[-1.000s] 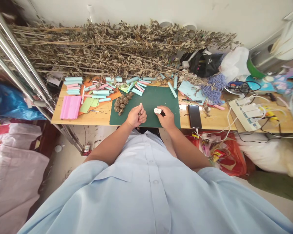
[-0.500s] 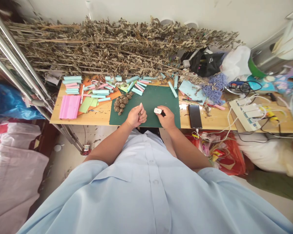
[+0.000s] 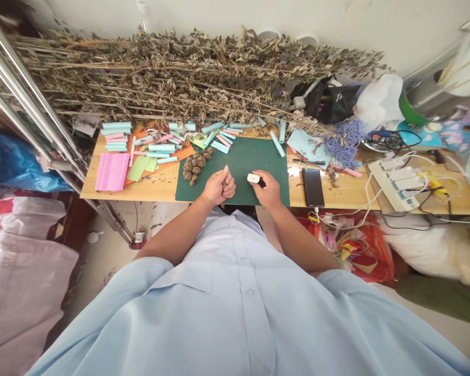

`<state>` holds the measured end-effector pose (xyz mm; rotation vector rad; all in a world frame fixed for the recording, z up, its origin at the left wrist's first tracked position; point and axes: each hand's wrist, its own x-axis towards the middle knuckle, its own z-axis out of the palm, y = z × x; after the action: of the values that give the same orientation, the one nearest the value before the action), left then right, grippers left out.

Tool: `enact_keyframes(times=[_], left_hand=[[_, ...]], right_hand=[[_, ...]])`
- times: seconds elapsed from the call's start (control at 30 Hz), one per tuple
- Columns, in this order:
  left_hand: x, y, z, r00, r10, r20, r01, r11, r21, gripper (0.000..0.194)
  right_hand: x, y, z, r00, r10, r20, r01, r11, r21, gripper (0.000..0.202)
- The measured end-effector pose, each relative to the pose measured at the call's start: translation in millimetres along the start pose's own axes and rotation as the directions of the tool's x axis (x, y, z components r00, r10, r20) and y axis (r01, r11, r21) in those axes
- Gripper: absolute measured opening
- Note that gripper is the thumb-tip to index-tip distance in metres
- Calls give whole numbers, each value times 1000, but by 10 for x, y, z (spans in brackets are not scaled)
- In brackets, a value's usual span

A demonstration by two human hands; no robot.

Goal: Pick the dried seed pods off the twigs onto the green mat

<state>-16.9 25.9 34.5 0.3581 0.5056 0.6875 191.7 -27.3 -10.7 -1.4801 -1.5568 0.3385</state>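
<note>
My left hand (image 3: 219,186) is closed in a loose fist above the green cutting mat (image 3: 241,156), thumb on top. A speck of brown shows between its fingers, too small to name. My right hand (image 3: 268,189) grips a small white device (image 3: 253,178) with rounded corners and a short slot in its end, like a charger plug; the rest of it is hidden by the fingers. The two hands are apart. Left of my left hand, a pile of brown, crumbly balls of dried plant (image 3: 196,165) lies partly on the mat.
Dried leafy stalks (image 3: 180,78) cover the table's back. Rolled blue and pink paper tubes (image 3: 160,148) and a pink paper stack (image 3: 112,172) lie at left. To the right are a cabled phone (image 3: 313,187), purple yarn (image 3: 342,142) and a power strip (image 3: 394,183). Metal poles (image 3: 35,99) stand left.
</note>
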Motion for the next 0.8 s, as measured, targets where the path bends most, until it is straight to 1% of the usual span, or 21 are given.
enact_keyframes(times=[0.17,0.27,0.47,0.8], left_hand=[[1,2,-2,999,-21,-25,20,999,-28,49],[0,4,1,1000,-17,-13,16,999,-39,48],[-5,11,19,999,-23,-35,22,999,-34,50],[-6,15,32,999,-24,-42,23,999,-38,50]], right_hand=[[-2,3,-1,1000,-13,-6,13,1000,-1,25],[0,2,-6,1000,-10,-1,10,1000,0,25],[1,-1,-4,1000,11,13,-11,1000,-7,26],[-1,6,-4,1000,-8,8,8,1000,-1,26]])
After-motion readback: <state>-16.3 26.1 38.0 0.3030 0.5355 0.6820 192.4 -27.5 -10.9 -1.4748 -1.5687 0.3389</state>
